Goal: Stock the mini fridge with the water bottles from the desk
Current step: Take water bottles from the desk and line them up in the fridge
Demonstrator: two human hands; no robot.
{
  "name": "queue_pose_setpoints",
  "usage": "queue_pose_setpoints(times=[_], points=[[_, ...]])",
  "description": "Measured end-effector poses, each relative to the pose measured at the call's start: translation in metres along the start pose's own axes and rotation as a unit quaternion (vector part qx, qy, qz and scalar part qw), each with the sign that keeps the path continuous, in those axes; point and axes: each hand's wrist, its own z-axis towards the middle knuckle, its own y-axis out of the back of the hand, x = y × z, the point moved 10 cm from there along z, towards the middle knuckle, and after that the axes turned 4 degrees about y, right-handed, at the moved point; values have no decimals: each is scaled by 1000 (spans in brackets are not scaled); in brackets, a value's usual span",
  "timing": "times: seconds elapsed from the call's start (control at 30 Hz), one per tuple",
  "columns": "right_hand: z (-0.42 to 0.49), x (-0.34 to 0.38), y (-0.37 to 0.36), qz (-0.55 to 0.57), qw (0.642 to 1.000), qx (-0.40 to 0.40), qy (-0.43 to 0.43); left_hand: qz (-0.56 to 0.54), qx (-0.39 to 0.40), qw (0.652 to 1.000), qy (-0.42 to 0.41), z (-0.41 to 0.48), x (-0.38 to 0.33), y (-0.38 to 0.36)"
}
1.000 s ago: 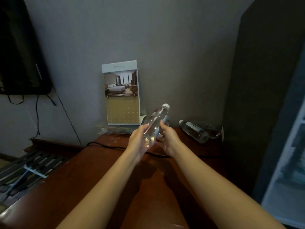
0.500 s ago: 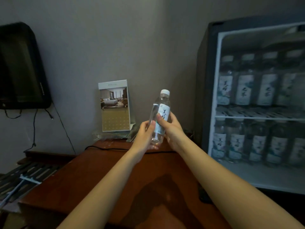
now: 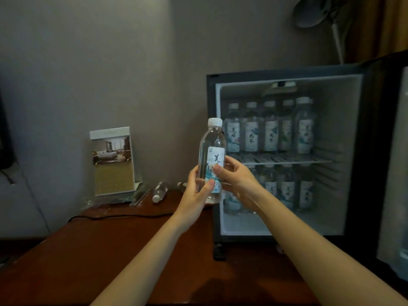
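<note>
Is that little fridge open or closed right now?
Open. The fridge shows its white inside, with bottles standing on two levels, and its door is swung out to the right.

Two bare forearms and two bare hands belong to the person wearing the camera. The left forearm (image 3: pixel 154 246) enters from the bottom edge, left of centre, and the right forearm (image 3: pixel 309 237) from the lower right corner. Both are uncovered along all their visible length, slim, and narrow at the wrists. The left hand (image 3: pixel 196 191) and right hand (image 3: pixel 238 182) sit near the middle of the frame, with slender fingers. The thumbnails look short and plain; the dim light and soft focus hide finer detail.
</note>
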Motion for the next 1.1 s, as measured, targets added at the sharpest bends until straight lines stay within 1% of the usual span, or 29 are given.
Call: queue_pose_setpoints(times=[0.13,0.27,0.37,0.6,0.73,0.83,0.97,1.1], points=[[-14,23,48,-47,997,-60,17,-10,38,999,-38,15,-15,-46],[-23,46,90,-52,991,-115,40,17,61,996,-66,40,-25,-83],[-24,57,115,-65,986,-147,48,44,72,994,-69,60,-26,-105],[-17,72,159,-83,972,-208,64,55,87,991,-81,92,-36,-146],[-8,70,179,-119,961,-245,42,71,108,989,-73,112,-33,-162],[-2,69,191,-172,950,-261,28,80,129,986,-70,124,-26,-173],[9,63,205,-238,929,-282,20,133,76,985,-82,143,-18,-170],[13,64,215,-328,883,-335,20,155,48,983,-84,152,-10,-171]])
